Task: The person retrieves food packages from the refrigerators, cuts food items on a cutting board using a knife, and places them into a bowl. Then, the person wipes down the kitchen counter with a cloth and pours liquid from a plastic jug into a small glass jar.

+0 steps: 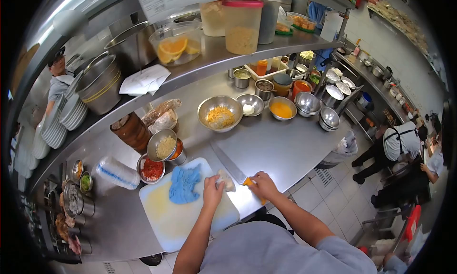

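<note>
Right hand [264, 184]: open steel counter [285, 147] at 1 o'clock, stacked bowls [308, 103] beyond; knife [227, 160] bars 10. Left hand [213, 192]: blue cloth [184, 184] obstructs 9.

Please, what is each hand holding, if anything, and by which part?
The right hand holds a long steel knife by its orange handle; the left hand touches a pale irregular lump, grip unclear.

Restaurant kitchen, seemingly; stacked plates [73, 114]

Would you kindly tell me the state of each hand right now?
Left hand: fingers curled against a pale item; whether it is gripping cannot be told.
Right hand: closed, holding the knife by its yellow handle.
</note>
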`<move>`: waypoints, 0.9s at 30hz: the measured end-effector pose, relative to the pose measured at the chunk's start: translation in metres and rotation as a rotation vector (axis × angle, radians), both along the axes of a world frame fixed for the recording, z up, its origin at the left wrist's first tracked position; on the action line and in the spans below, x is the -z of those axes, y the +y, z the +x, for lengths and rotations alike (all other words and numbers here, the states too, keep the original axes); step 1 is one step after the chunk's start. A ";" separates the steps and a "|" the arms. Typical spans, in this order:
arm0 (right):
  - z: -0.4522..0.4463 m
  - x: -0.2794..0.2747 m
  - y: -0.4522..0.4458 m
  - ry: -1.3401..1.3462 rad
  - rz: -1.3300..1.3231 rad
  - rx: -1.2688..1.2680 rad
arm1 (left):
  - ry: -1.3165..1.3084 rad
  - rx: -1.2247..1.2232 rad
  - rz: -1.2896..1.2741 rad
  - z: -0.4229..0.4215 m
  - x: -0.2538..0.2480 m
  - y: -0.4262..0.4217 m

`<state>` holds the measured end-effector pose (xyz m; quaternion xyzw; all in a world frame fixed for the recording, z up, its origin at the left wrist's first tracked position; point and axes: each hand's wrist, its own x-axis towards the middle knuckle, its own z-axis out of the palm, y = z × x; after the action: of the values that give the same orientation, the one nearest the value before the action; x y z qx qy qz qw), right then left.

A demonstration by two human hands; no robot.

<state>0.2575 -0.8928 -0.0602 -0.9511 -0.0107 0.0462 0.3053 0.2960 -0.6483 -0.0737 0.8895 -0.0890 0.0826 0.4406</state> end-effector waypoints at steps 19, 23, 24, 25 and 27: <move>0.113 0.011 -0.025 0.915 1.553 -0.196 | 0.374 -0.187 -0.788 0.030 -0.075 -0.098; 0.157 0.014 -0.068 0.859 1.738 0.034 | 0.347 -0.058 -0.730 0.078 -0.090 -0.163; 0.177 0.021 -0.080 0.806 1.740 0.159 | 0.261 -0.022 -0.693 0.086 -0.095 -0.173; 0.198 0.015 -0.096 0.709 1.693 0.220 | 0.251 -0.022 -0.705 0.091 -0.097 -0.176; 0.244 -0.022 -0.120 0.478 1.576 0.286 | 0.296 -0.033 -0.681 0.099 -0.098 -0.182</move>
<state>0.5013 -1.0131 -0.0386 -0.4157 0.1459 0.1867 0.8781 0.3953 -0.8304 0.0248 0.6956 0.0226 -0.0150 0.7180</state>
